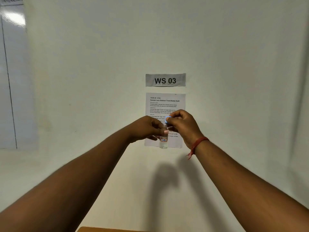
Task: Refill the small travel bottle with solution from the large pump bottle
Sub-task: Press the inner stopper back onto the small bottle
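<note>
Numbered test workstation: "WS 03" sign (165, 80), posted task sheet (164, 104).

Small bottle (163, 141) between both hands, cap (167, 119) just above it, instruction sheet (164, 104) behind, sign (165, 80) above sheet

Even, fairly bright light falls on the pale wall (217, 47). Soft shadows of the arms lie on it below the hands, so light comes from above and behind. A white glare patch (14, 18) glints top left. Edges bow and blur; small print on the sheet (164, 104) stays soft.
</note>
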